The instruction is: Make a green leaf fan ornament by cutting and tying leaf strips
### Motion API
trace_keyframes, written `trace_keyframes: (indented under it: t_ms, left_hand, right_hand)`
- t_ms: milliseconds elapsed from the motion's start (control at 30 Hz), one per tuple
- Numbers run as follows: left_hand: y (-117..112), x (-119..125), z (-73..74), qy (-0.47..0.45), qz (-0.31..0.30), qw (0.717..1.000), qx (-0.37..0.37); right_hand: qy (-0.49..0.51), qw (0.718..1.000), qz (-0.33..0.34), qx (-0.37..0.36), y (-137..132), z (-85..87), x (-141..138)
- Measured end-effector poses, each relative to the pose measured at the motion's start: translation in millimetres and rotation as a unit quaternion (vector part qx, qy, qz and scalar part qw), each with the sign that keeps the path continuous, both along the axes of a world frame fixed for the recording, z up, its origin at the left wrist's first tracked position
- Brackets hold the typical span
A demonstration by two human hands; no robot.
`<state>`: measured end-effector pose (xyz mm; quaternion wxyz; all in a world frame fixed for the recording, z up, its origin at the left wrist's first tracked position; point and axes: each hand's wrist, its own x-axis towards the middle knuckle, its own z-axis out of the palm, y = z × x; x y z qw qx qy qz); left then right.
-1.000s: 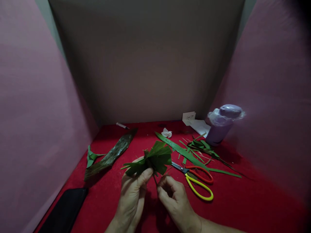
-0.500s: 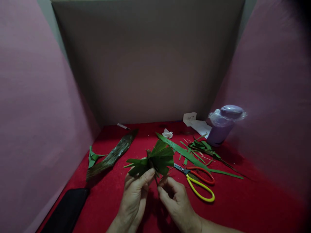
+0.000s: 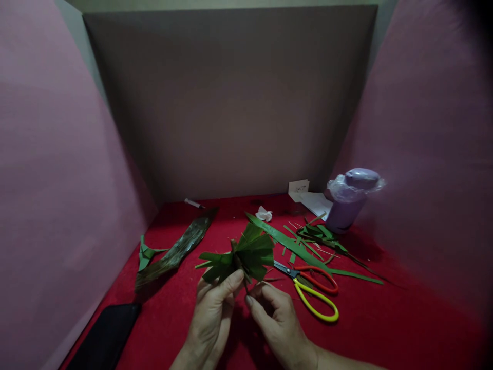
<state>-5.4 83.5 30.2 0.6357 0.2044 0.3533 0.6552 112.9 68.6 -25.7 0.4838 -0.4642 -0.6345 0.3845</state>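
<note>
My left hand (image 3: 213, 308) is closed around the base of a folded green leaf bundle (image 3: 254, 252), its thumb pressed on the front. The bundle's cut leaf ends fan out to the left and upper right, with a brown strip running down its middle. Below it, my right hand (image 3: 275, 316) pinches the lower end of a thin brown stem or strip (image 3: 247, 289) between thumb and forefinger. Its other fingers are curled in. Just right of the bundle lie scissors (image 3: 314, 293) with one red and one yellow handle loop, their blade tips towards the leaves.
A long green leaf (image 3: 287, 239) and leaf scraps (image 3: 319, 234) lie at the right. Behind them stand a purple container (image 3: 346, 210) with plastic wrap and white papers (image 3: 314, 201). Leftward are a dark leaf (image 3: 181, 246), a syringe (image 3: 194, 203) and a black flat object (image 3: 103, 336).
The view has tilted and shifted slightly. Both hands keep their hold on the leaf bundle and the thin strip, with hardly any movement.
</note>
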Motion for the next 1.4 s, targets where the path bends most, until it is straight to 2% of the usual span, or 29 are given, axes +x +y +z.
trace_keyframes:
  t_ms: [333, 600, 833, 900, 933, 1000, 1033, 1133, 1233, 1300, 1400]
  left_hand:
    - [1, 0, -1.0, 0.007, -0.011, 1.000, 0.007]
    - [0, -1, 0.9, 0.019, -0.030, 0.999, 0.019]
    - [-4, -4, 4.4, 0.054, -0.047, 0.995, 0.072]
    - [-6, -5, 7.6, 0.059, -0.041, 0.994, 0.086]
    - [-7, -4, 9.6, 0.061, -0.040, 0.993, 0.089]
    - [-9, -3, 13.9, 0.067, -0.047, 0.993, 0.084]
    - [-11, -1, 16.1, 0.073, -0.052, 0.993, 0.078]
    - [-15, 6, 22.1, 0.095, -0.056, 0.992, 0.056]
    - [-19, 13, 26.0, 0.121, -0.055, 0.990, 0.041]
    - [-20, 16, 27.3, 0.132, -0.059, 0.989, 0.031]
    - [-20, 17, 26.2, 0.138, -0.071, 0.988, 0.021]
  right_hand:
    - [-0.034, 0.999, 0.000, 0.001, 0, 3.4, 0]
    - [-0.023, 1.000, -0.006, 0.002, 0, 1.1, 0]
    - [0.060, 0.998, -0.006, -0.001, 7, 3.6, 3]
    - [0.112, 0.993, -0.036, -0.014, 19, 16.6, 14]
    - [0.142, 0.987, -0.073, -0.017, 26, 27.3, 21]
    - [0.189, 0.973, -0.128, -0.028, 40, 55.7, 40]
    - [0.196, 0.973, -0.122, -0.027, 45, 72.0, 49]
    - [0.126, 0.990, 0.026, -0.055, 49, 116.6, 70]
    - [0.039, 0.978, 0.176, -0.110, 45, 142.3, 76]
    - [-0.001, 0.970, 0.211, -0.123, 42, 149.9, 74]
    - [-0.049, 0.968, 0.214, -0.123, 42, 155.6, 71]
